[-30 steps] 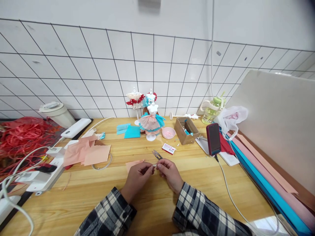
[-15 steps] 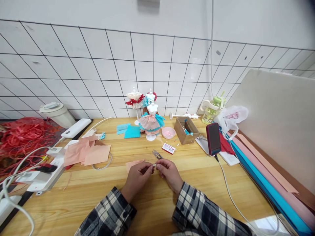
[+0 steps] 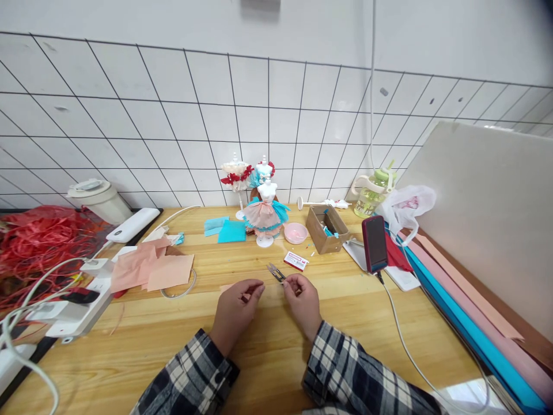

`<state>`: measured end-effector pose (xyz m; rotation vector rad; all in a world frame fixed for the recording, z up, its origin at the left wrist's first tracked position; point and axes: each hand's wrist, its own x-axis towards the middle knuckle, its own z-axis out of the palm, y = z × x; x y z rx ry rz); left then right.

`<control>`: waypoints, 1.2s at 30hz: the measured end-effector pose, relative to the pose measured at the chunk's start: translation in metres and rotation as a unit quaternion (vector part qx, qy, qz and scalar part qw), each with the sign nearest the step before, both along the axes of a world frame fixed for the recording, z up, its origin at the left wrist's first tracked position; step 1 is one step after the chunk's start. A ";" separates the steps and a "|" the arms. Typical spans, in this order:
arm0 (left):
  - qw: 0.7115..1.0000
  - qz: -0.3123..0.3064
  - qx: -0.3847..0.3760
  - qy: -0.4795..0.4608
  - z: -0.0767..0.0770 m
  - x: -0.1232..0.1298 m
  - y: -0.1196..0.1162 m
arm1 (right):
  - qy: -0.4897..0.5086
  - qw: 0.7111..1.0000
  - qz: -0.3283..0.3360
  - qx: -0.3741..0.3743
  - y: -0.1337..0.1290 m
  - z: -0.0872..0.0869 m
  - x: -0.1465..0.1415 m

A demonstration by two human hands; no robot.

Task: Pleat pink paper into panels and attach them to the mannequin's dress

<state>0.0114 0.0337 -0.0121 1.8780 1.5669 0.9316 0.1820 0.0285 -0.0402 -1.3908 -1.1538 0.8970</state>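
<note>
My left hand point(image 3: 237, 311) is closed over the wooden table point(image 3: 268, 357), thumb against curled fingers; what it holds, if anything, is too small to name. Part of a peach paper piece shows behind it. A short gap away, my right hand point(image 3: 303, 302) is pinched, with something tiny at its fingertips that I cannot make out. Small thread snips point(image 3: 276, 272) lie just beyond the right fingertips. Further back, a red and white box point(image 3: 296, 261) lies near a pink bowl point(image 3: 296, 233). Behind them stands a small white mannequin point(image 3: 266, 213) in a peach and blue ruffled skirt.
Peach paper sheets point(image 3: 170, 272), a white power strip point(image 3: 82, 314) and red strands point(image 3: 47, 248) are at the left. Blue paper point(image 3: 232, 231) and a cardboard box point(image 3: 327, 230) lie further back. A phone point(image 3: 375, 244) with a cable stands at the right.
My hands have come apart from the small white piece they both pinched. The left moved slightly left and its fingers curled, while the right shifted slightly right, nearer the snips.
</note>
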 end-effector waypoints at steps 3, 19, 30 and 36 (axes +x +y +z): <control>0.994 -0.083 0.025 0.059 0.002 0.005 -0.004 | -0.158 0.986 0.005 0.054 -0.004 0.004 0.002; 0.991 -0.099 0.018 0.094 -0.003 0.007 -0.004 | -0.175 0.978 0.083 0.075 -0.016 0.012 -0.006; 0.999 -0.048 0.002 0.018 -0.002 0.010 -0.005 | -0.149 0.981 0.096 0.076 -0.017 0.004 -0.008; 0.998 -0.060 -0.008 0.012 -0.003 0.011 -0.006 | -0.139 0.984 0.086 0.077 -0.015 0.006 -0.006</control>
